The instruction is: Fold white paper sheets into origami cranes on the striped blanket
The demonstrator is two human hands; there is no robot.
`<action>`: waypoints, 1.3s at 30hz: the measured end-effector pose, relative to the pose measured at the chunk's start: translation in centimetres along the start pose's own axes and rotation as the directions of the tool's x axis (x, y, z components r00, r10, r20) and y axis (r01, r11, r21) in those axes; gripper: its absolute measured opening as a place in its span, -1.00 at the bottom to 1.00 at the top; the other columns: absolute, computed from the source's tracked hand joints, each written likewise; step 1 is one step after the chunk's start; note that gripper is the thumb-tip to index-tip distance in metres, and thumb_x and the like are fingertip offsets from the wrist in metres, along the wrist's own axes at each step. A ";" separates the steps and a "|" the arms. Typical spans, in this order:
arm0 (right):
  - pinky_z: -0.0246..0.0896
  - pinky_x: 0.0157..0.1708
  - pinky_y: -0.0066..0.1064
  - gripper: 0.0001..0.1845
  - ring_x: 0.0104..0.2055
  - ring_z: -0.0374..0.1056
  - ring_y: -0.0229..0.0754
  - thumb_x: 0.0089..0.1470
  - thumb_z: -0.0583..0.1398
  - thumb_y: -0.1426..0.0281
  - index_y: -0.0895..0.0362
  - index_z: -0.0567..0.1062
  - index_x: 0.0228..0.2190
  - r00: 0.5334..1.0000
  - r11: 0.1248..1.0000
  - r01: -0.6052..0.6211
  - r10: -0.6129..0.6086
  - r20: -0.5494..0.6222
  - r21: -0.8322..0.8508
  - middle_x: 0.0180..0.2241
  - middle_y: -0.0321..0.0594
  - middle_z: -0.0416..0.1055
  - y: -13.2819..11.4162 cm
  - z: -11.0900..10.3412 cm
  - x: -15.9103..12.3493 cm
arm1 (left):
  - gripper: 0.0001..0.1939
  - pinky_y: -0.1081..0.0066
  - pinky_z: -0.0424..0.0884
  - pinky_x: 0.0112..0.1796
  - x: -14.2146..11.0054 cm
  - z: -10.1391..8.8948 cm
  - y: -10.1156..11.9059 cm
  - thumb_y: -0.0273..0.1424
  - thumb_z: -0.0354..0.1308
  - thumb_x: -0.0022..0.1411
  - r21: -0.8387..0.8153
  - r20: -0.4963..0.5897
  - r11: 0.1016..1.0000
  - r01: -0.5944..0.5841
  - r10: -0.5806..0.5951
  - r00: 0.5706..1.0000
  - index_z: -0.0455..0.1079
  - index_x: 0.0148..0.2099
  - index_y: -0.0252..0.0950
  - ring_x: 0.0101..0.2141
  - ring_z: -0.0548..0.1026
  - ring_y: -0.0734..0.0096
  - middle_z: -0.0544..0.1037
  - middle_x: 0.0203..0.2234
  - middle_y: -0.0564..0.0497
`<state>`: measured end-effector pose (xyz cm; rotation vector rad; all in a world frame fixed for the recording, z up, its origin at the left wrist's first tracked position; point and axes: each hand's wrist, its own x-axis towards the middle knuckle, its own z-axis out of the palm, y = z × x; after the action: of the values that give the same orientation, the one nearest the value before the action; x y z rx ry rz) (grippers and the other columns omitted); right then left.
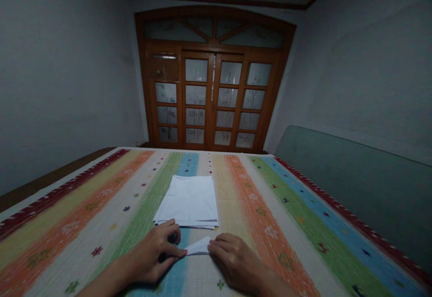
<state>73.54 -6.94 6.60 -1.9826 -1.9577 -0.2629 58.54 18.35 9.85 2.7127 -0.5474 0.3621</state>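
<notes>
A small piece of folded white paper (198, 247) lies on the striped tablecloth, close to me, with a pointed left end. At that left end my left hand (158, 249) presses with thumb and fingertips, its index finger curled above. My right hand (236, 258) has its fingers closed together over the paper's right end, hiding that part. Just beyond both hands rests a stack of white paper sheets (194, 198), its near edges slightly uneven. The left hand's fingertips come near the stack's front left edge.
The striped tablecloth (263, 216) covers a wide table. Along the right side stands a grey-green panel (354, 175). A wooden double door (212, 99) with glass panes is at the far end, between pale walls.
</notes>
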 end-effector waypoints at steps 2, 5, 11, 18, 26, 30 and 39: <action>0.35 -0.10 -0.28 -0.65 -0.17 0.42 -0.02 0.08 0.16 0.64 0.17 0.47 -0.09 1.000 1.000 -0.006 0.006 0.015 0.011 -0.19 -0.06 0.57 -0.1 -0.3 -0.1 | -0.77 0.26 0.30 -0.25 -0.1 -0.4 0.1 -0.47 0.19 0.28 0.007 0.012 1.000 0.000 0.000 1.000 0.62 -0.12 -0.08 -0.21 0.45 0.17 0.48 -0.23 -0.08; 0.36 -0.09 -0.26 -0.69 -0.15 0.39 0.01 0.09 0.18 0.58 0.17 0.48 -0.10 0.999 1.000 -0.020 0.020 0.045 0.009 -0.16 -0.03 0.54 -0.3 -0.7 0.0 | -0.79 0.26 0.31 -0.24 -0.2 -0.9 0.1 -0.46 0.18 0.30 0.017 0.013 1.000 0.000 0.000 1.000 0.63 -0.17 -0.10 -0.21 0.45 0.19 0.48 -0.24 -0.07; 0.32 -0.01 -0.20 -0.83 -0.08 0.35 0.00 0.17 0.20 0.45 0.13 0.50 -0.17 0.998 0.993 -0.070 0.070 0.002 0.093 -0.16 -0.06 0.48 -0.6 -1.0 0.3 | -0.83 0.28 0.33 -0.24 -0.2 -0.5 0.6 -0.47 0.18 0.30 0.042 -0.017 0.999 0.028 -0.027 0.999 0.59 -0.29 -0.20 -0.23 0.45 0.21 0.50 -0.29 -0.06; 0.30 0.01 -0.22 -0.93 -0.06 0.36 -0.03 0.22 0.22 0.43 0.10 0.50 -0.22 0.990 0.982 -0.132 0.137 -0.029 0.137 -0.15 -0.11 0.47 -0.2 0.0 0.3 | -0.91 0.26 0.39 -0.20 1.2 3.2 2.9 -0.52 0.17 0.32 0.098 -0.131 0.958 0.268 -0.254 0.958 0.44 -0.27 -0.28 -0.21 0.49 0.17 0.52 -0.28 -0.08; 0.34 -0.12 -0.34 -0.89 -0.13 0.42 -0.09 0.25 0.16 0.55 0.12 0.47 -0.25 0.993 0.980 -0.088 0.100 -0.057 0.178 -0.20 -0.11 0.52 0.2 -0.3 0.6 | -0.87 0.37 0.40 -0.30 1.9 5.7 2.2 -0.57 0.28 0.28 0.240 -0.144 0.959 0.151 -0.118 0.982 0.46 -0.18 -0.26 -0.30 0.51 0.24 0.53 -0.29 -0.02; 0.34 -0.21 -0.38 -0.89 -0.23 0.46 -0.10 0.18 0.22 0.57 0.12 0.47 -0.30 0.993 0.998 0.000 0.007 -0.117 0.058 -0.31 -0.15 0.56 0.7 0.4 1.1 | -0.92 0.35 0.38 -0.35 1.8 6.1 1.9 -0.57 0.23 0.32 0.398 -0.125 0.916 0.045 0.005 0.992 0.44 -0.19 -0.30 -0.35 0.49 0.22 0.54 -0.33 -0.04; 0.20 -0.43 -0.43 -0.84 -0.44 0.45 -0.16 0.11 0.22 0.64 0.15 0.47 -0.40 0.984 0.995 0.006 -0.023 -0.177 -0.095 -0.50 -0.21 0.54 0.9 1.8 1.2 | -0.93 0.37 0.38 -0.33 2.0 5.6 2.7 -0.48 0.17 0.39 0.334 -0.181 0.936 0.111 -0.051 0.982 0.42 -0.22 -0.25 -0.37 0.49 0.26 0.55 -0.36 0.00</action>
<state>74.30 -5.15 5.30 -1.9284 -1.8786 -0.5267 60.24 13.18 6.17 2.9835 -0.3481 0.7205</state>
